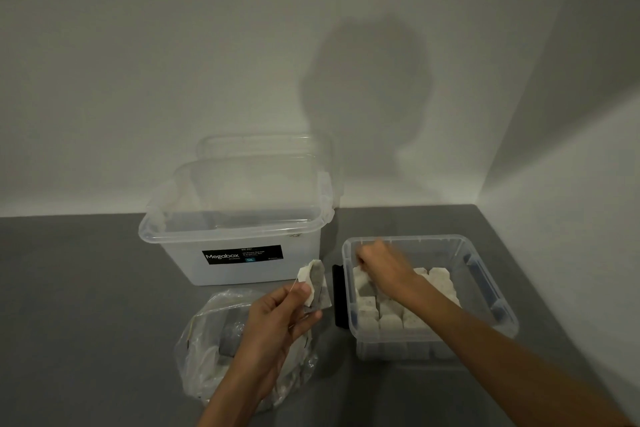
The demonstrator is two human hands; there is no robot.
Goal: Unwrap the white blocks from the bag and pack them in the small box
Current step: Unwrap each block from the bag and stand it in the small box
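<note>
Your grey table (86,288) runs into the corner of the walls. On it, near the back, stands the clear bin (194,267) with its black label facing you. A clear lid (263,146) stands just behind the bin. The bag (204,350) lies in front of the bin. The small box (391,350) sits right of the bin, nearer you, with a black piece (339,298) between it and the bag.
</note>
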